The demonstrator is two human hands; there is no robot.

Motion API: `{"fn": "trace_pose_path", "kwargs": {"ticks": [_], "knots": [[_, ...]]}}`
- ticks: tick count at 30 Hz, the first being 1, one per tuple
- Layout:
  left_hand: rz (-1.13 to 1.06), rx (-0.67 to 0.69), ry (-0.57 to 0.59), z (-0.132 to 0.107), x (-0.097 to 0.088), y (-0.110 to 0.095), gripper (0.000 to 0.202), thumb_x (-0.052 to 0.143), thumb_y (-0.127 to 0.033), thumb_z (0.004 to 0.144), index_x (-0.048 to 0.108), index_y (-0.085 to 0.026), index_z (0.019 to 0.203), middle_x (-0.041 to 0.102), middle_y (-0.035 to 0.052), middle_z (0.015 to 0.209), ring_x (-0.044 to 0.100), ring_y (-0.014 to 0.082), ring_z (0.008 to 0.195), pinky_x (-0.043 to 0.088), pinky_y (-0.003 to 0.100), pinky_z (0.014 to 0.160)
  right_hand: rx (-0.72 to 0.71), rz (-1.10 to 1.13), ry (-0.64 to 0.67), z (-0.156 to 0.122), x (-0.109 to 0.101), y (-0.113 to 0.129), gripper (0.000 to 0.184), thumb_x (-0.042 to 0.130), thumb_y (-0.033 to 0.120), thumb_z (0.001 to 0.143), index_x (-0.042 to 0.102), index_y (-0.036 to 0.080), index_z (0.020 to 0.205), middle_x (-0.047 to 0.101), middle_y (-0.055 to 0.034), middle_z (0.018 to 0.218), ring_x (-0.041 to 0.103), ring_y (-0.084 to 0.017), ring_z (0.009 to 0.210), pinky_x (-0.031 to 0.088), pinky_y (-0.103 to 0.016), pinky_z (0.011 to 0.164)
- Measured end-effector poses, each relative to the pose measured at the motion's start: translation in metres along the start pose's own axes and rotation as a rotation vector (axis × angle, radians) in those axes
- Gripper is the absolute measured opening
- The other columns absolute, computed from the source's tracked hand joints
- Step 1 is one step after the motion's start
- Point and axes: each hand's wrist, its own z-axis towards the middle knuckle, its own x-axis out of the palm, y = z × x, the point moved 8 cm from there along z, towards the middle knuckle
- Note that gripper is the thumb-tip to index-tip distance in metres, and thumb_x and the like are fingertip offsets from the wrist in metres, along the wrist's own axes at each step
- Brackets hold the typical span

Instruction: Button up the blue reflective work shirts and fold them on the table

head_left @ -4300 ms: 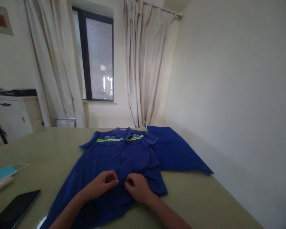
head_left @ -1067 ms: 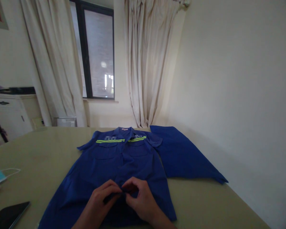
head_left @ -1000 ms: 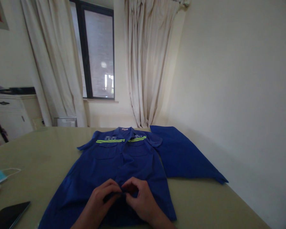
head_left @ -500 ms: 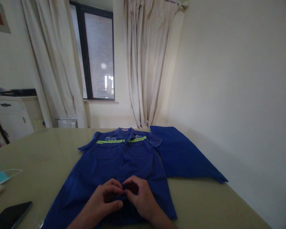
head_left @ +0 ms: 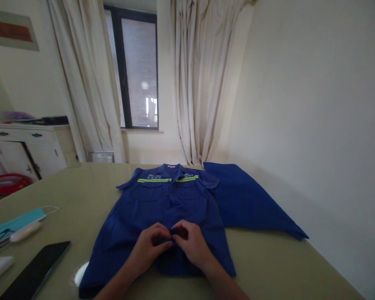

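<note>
A blue work shirt (head_left: 162,208) with yellow reflective stripes across the chest lies flat, front up, on the olive table (head_left: 268,266). Its collar points away from me. My left hand (head_left: 151,246) and my right hand (head_left: 192,246) meet at the shirt's front placket near the lower hem. Both hands have their fingers pinched on the fabric there, fingertips almost touching. What lies between the fingertips is too small to make out. A second blue garment (head_left: 250,202) is spread flat to the right of the shirt.
A black phone (head_left: 37,271) lies at the near left, with a blue face mask (head_left: 16,223) and a white oblong object (head_left: 24,232) beyond it. A white cabinet (head_left: 27,146) stands at the left. Curtains (head_left: 202,79) and a window are behind the table; a wall runs along the right.
Both hands stay pinched on the shirt's front, now slightly nearer the hem than 4.3 s ago. My head has turned left, bringing more of the phone, mask and cabinet into view.
</note>
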Motion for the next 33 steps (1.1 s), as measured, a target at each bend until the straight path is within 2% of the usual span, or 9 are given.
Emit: {"fn": "trace_pose_path", "kwargs": {"ticks": [6,9,12,18,23,26,30,33], "knots": [[0.086,0.085,-0.095,0.024,0.012,-0.004,0.007,0.077,-0.026,0.080,0.076,-0.020,0.080,0.074,0.0047,0.094,0.070,0.0186,0.083,0.054,0.028,0.074,-0.009,0.004,-0.073,0.012,-0.021,-0.016,0.020,0.067,0.021,0.073,0.076,0.020,0.091,0.077,-0.0030,0.083,0.070,-0.021,0.078,0.054,-0.032,0.074],[0.119,0.073,-0.114,0.037,0.023,-0.003,0.009,0.075,-0.025,0.080,0.075,-0.020,0.087,0.076,0.0036,0.089,0.072,0.0195,0.081,0.056,0.029,0.074,-0.013,-0.006,-0.114,0.014,-0.035,-0.023,0.019,0.069,0.027,0.075,0.075,0.020,0.092,0.077,-0.0047,0.085,0.071,-0.023,0.080,0.055,-0.035,0.077],[0.153,0.070,-0.124,0.040,0.031,-0.004,0.013,0.072,-0.024,0.082,0.074,-0.021,0.095,0.078,0.0029,0.090,0.073,0.0207,0.085,0.057,0.031,0.079,-0.043,-0.011,-0.128,0.012,-0.042,-0.022,0.020,0.068,0.028,0.078,0.075,0.019,0.095,0.078,-0.0065,0.089,0.072,-0.024,0.083,0.056,-0.036,0.079],[0.290,0.120,-0.152,0.019,0.025,-0.011,0.012,0.065,-0.024,0.089,0.076,-0.026,0.095,0.077,0.0027,0.098,0.070,0.0231,0.094,0.054,0.036,0.090,-0.125,-0.100,-0.082,0.005,-0.029,-0.005,0.023,0.061,0.017,0.082,0.075,0.021,0.099,0.077,-0.0044,0.092,0.072,-0.022,0.085,0.055,-0.033,0.080],[0.439,0.244,-0.169,0.012,0.018,-0.015,0.014,0.058,-0.024,0.094,0.072,-0.025,0.095,0.074,0.0031,0.096,0.068,0.0204,0.091,0.055,0.033,0.085,-0.263,-0.310,-0.056,0.000,-0.014,0.012,0.038,0.053,0.007,0.086,0.075,0.024,0.113,0.076,-0.0058,0.108,0.070,-0.023,0.101,0.052,-0.035,0.094],[0.420,0.241,-0.191,0.014,0.016,-0.011,0.015,0.058,-0.024,0.094,0.070,-0.026,0.101,0.074,0.0026,0.100,0.069,0.0204,0.095,0.056,0.034,0.090,-0.284,-0.412,-0.061,-0.003,-0.012,0.015,0.041,0.051,0.008,0.091,0.073,0.025,0.121,0.076,-0.0072,0.113,0.070,-0.024,0.104,0.052,-0.037,0.096],[0.336,0.190,-0.237,0.017,0.012,-0.002,0.033,0.057,-0.021,0.092,0.063,-0.027,0.124,0.074,0.0017,0.106,0.071,0.0203,0.100,0.057,0.037,0.095,-0.308,-0.515,-0.053,-0.006,-0.009,0.019,0.042,0.048,0.009,0.095,0.072,0.025,0.126,0.077,-0.0087,0.112,0.071,-0.025,0.100,0.054,-0.036,0.091],[0.345,0.205,-0.211,0.019,0.014,-0.003,0.026,0.055,-0.021,0.092,0.068,-0.025,0.115,0.075,0.0036,0.108,0.071,0.0216,0.102,0.057,0.039,0.096,-0.335,-0.531,-0.048,-0.007,-0.005,0.017,0.042,0.047,0.009,0.097,0.071,0.023,0.127,0.078,-0.0092,0.111,0.071,-0.024,0.099,0.054,-0.035,0.091]]}}
